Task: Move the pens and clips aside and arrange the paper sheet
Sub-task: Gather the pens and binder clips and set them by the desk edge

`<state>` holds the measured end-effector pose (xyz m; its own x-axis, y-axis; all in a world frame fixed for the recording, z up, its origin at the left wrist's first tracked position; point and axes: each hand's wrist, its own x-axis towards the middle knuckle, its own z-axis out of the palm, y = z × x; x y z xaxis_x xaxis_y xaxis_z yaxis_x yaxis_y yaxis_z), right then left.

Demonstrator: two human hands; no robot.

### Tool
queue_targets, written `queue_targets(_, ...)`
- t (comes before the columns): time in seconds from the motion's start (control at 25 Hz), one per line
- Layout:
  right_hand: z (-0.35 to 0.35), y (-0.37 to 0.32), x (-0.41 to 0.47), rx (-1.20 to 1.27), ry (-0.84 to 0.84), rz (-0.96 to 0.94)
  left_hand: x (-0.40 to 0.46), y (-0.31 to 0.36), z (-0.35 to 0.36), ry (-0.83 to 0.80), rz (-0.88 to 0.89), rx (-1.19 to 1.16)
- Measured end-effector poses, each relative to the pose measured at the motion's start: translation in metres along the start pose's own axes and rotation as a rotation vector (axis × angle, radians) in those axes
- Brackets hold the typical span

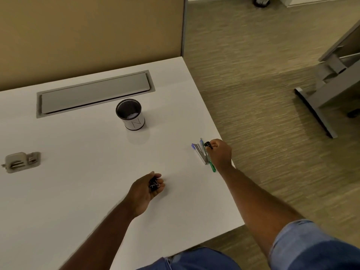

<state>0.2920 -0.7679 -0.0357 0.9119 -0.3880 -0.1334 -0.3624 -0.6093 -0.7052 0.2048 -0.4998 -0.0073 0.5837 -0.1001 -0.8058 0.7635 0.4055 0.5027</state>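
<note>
My left hand (pixel 147 189) rests palm-up on the white desk (pixel 78 172), cupped around black binder clips (pixel 154 185) with silver wire handles. My right hand (pixel 220 152) is near the desk's right edge, its fingertips pinching one black binder clip (pixel 208 145). Just left of that hand lie a few pens (pixel 201 152) with blue caps and a green pen (pixel 211 165), side by side on the desk. A faint white paper sheet seems to lie on the desk around my left hand; its edges are hard to make out.
A black mesh pen cup (pixel 130 114) with a white label stands at mid-desk. Behind it is a grey cable-tray lid (pixel 95 92). A grey socket plate (pixel 21 161) sits at the left. A beige partition stands behind; carpet and a grey desk leg (pixel 319 106) are at the right.
</note>
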Motion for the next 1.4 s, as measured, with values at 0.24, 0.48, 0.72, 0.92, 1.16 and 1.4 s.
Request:
queue_targets(0.24, 0.008, -0.034, -0.042, 0.169, 0.015, -0.059, 0.002, 0.015, 0.041, -0.067, 0.037, 0.061)
queue_targets(0.48, 0.025, -0.056, -0.083, 1.012, -0.588, 0.643, -0.016, 0.024, 0.094, -0.272, 0.131, 0.37)
queue_targets(0.72, 0.007, -0.049, -0.054, 1.155, -0.29, 0.794, -0.018, 0.023, 0.088, -0.293, 0.191, 0.343)
queue_targets(0.92, -0.015, -0.023, -0.024, 0.8, -0.134, 0.557, -0.008, 0.02, 0.041, -0.14, 0.246, 0.399)
queue_targets(1.16, -0.016, -0.008, -0.024, 0.611, -0.034, 0.448, -0.008, 0.009, -0.006, -0.043, 0.252, 0.42)
queue_targets(1.4, -0.015, -0.011, -0.032, 0.618, 0.028, 0.414, -0.017, 0.007, -0.029, 0.005, 0.264, 0.416)
